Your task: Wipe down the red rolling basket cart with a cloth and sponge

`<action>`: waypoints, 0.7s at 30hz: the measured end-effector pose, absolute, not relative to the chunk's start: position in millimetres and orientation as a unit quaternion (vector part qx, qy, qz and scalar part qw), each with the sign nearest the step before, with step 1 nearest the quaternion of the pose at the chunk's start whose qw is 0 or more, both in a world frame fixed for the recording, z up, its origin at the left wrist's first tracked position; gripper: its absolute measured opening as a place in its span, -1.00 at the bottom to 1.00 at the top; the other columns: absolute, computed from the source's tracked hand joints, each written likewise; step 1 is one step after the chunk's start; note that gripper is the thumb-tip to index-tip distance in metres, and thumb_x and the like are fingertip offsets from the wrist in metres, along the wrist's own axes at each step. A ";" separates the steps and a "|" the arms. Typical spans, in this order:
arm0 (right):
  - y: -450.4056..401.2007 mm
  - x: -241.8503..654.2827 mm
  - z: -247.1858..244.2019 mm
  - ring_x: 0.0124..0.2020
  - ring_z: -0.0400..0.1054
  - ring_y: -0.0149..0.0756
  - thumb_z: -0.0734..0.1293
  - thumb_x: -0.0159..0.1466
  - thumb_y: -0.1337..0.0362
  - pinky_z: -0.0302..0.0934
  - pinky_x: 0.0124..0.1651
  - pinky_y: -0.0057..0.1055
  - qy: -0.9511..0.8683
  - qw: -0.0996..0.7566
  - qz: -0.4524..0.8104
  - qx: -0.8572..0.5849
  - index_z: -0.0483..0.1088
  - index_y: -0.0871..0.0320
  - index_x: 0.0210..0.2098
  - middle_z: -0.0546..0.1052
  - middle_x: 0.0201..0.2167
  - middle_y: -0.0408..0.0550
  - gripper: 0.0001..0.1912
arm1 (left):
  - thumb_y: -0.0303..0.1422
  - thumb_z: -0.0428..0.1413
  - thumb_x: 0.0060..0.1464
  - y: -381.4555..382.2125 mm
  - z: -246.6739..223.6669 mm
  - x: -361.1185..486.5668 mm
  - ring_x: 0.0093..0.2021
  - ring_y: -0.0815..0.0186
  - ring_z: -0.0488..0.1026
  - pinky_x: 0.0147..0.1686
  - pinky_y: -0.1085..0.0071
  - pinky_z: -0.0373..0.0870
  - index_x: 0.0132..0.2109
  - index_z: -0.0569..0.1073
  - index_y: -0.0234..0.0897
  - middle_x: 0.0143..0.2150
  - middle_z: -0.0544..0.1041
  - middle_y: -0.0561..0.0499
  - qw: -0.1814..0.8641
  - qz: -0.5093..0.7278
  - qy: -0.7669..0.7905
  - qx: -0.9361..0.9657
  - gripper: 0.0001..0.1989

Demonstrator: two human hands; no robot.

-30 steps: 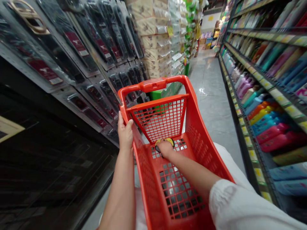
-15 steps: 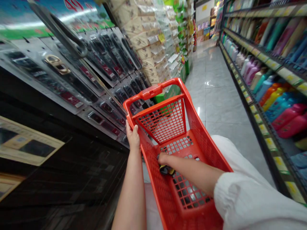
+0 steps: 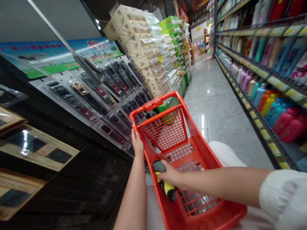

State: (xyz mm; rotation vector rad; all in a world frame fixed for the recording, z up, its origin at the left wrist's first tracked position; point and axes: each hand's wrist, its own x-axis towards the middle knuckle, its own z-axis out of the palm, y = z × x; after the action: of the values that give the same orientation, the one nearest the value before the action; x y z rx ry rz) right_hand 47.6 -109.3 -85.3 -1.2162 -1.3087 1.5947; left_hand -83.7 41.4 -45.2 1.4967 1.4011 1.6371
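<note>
A red plastic shopping basket (image 3: 205, 150) with grid panels in its end and floor stands tilted in front of me. My left hand (image 3: 137, 144) grips its left side rim near the far corner, fingers on the outer side. Inside, by the left wall, my right hand (image 3: 170, 175) is closed around a soft-looking bundle (image 3: 169, 189) in yellow, black and grey. The bundle's grey end (image 3: 158, 166) sticks out past my fingers; its exact kind is unclear. No other goods show in the basket.
Packaged belts (image 3: 88, 99) hang on a display at left, above boxed goods (image 3: 45, 145). A metal rod (image 3: 57, 36) slants to the basket's far left corner. Stacked beige packs (image 3: 146, 52) line the tiled aisle (image 3: 218, 111). Bottles (image 3: 271, 102) fill the right-hand shelves.
My right hand has lifted the bundle from low in the basket, so more of its yellow and grey shows. My left hand stays on the rim. The view has shifted a little.
</note>
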 end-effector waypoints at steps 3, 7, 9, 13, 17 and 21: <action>-134.3 58.9 -85.8 -0.08 0.43 -0.28 0.33 0.09 0.43 0.31 0.02 -0.36 -0.515 0.447 0.613 -0.399 0.34 0.12 -0.04 0.53 -0.11 -0.09 -0.58 | -0.04 -0.09 0.25 43.7 -48.8 -85.2 0.39 0.26 0.08 0.34 0.30 0.01 0.33 0.17 -0.18 0.40 0.16 -0.12 0.238 0.597 0.529 0.554 -0.40; -118.8 64.3 -72.1 0.04 0.37 -0.27 0.35 0.15 0.38 0.18 0.18 -0.32 -0.627 0.476 0.502 -0.358 0.43 0.03 -0.04 0.50 -0.02 -0.11 -0.63 | -0.01 -0.03 0.20 53.9 -54.3 -88.3 0.34 0.21 0.19 0.28 0.26 0.15 0.33 0.15 -0.18 0.38 0.19 -0.16 0.278 0.604 0.500 0.555 -0.36; -91.6 62.4 -65.3 0.01 0.39 -0.27 0.33 0.17 0.38 0.21 0.14 -0.33 -0.663 0.462 0.467 -0.359 0.47 0.02 -0.05 0.53 -0.05 -0.12 -0.65 | 0.00 0.02 0.16 60.0 -55.8 -91.1 0.29 0.18 0.27 0.22 0.26 0.26 0.32 0.16 -0.19 0.36 0.22 -0.18 0.309 0.605 0.486 0.550 -0.33; -25.4 55.3 -55.9 -0.05 0.42 -0.27 0.30 0.19 0.41 0.25 0.05 -0.38 -0.684 0.468 0.414 -0.377 0.50 0.06 -0.03 0.55 -0.08 -0.11 -0.64 | 0.00 0.15 0.06 68.3 -56.9 -97.1 0.28 0.15 0.27 0.20 0.26 0.28 0.26 0.23 -0.21 0.34 0.25 -0.19 0.341 0.605 0.461 0.552 -0.30; -2.0 57.3 -57.6 -0.12 0.45 -0.28 0.29 0.20 0.42 0.26 0.01 -0.39 -0.716 0.458 0.408 -0.333 0.52 0.07 -0.07 0.58 -0.14 -0.14 -0.67 | -0.04 0.22 0.00 70.4 -58.8 -98.1 0.28 0.13 0.26 0.22 0.21 0.24 0.19 0.31 -0.20 0.31 0.29 -0.17 0.371 0.622 0.427 0.541 -0.34; -46.0 74.6 -66.7 -0.07 0.43 -0.27 0.33 0.08 0.52 0.23 0.04 -0.41 -0.778 0.389 0.419 -0.262 0.53 0.05 -0.07 0.57 -0.11 -0.16 -0.55 | -0.05 0.23 -0.01 68.3 -60.2 -94.2 0.28 0.13 0.26 0.22 0.19 0.25 0.18 0.32 -0.18 0.32 0.27 -0.14 0.386 0.645 0.401 0.523 -0.35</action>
State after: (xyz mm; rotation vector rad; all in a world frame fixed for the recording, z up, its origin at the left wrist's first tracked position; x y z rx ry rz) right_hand 74.6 -46.0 -66.7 -0.6659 -1.9776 1.0645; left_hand -94.2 68.3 -60.2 1.3329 1.0212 1.6424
